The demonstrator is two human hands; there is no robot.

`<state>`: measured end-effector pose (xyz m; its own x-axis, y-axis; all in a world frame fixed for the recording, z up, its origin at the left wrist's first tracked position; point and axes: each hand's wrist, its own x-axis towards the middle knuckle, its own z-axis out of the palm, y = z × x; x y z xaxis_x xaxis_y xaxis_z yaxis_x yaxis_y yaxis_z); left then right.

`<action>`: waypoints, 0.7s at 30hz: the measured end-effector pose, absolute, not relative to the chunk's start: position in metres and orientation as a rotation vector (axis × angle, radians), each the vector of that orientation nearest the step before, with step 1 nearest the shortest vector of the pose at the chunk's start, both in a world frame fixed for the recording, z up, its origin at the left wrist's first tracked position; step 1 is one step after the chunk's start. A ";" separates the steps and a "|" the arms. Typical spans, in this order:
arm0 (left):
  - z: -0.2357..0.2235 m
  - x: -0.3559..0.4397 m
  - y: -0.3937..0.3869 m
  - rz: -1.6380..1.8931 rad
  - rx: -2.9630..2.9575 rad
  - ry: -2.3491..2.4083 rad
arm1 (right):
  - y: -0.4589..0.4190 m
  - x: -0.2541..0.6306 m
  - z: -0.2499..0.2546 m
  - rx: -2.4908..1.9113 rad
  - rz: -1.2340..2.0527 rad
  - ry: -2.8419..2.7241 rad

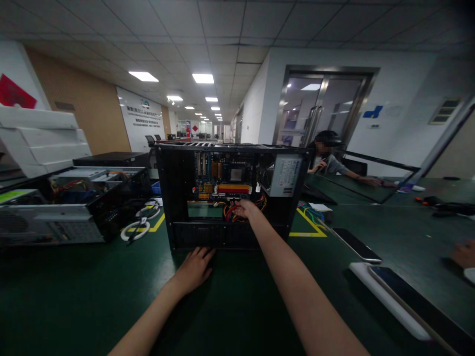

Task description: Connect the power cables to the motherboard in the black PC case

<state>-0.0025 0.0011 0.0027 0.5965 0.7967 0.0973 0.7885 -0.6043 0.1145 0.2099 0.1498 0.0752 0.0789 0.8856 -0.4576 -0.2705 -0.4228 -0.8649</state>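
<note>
A black computer case (pixel 196 235) stands upright on the green table in front of me, its open side facing me. Inside it are a motherboard (pixel 208 170) with red and yellow slots and, at the upper right, a silver power supply (pixel 285 175). My right hand (pixel 243 209) reaches into the case, its fingers closed on a bundle of red, yellow and black cables (pixel 229 211) below the motherboard. Part of the bundle is hidden behind the hand. With fingers spread, my left hand (pixel 195 269) rests on the table at the case's lower front edge.
Another opened computer (pixel 74 222) lies at the left, near stacked white boxes (pixel 44 143) and a white cable coil (pixel 135 231). Phones (pixel 356 244) lie at the right. Across the table sits a person (pixel 330 160); another person's hand (pixel 463 254) shows at the right edge.
</note>
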 end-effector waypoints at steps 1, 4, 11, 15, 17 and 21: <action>0.003 -0.003 0.001 0.214 2.754 1.365 | 0.150 0.210 0.075 -1.393 1.542 -0.660; 0.004 -0.003 0.001 0.210 2.753 1.367 | 0.151 0.212 0.073 -1.383 1.583 -0.648; 0.005 -0.002 0.001 0.208 2.745 1.368 | 0.151 0.215 0.071 -1.370 1.609 -0.687; 0.002 -0.002 0.003 0.206 2.754 1.365 | 0.149 0.216 0.072 -1.380 1.593 -0.690; 0.000 -0.003 0.003 0.195 2.752 1.379 | 0.146 0.215 0.073 -1.394 1.580 -0.726; 0.002 -0.002 0.003 0.195 2.753 1.387 | 0.142 0.212 0.075 -1.440 1.451 -0.746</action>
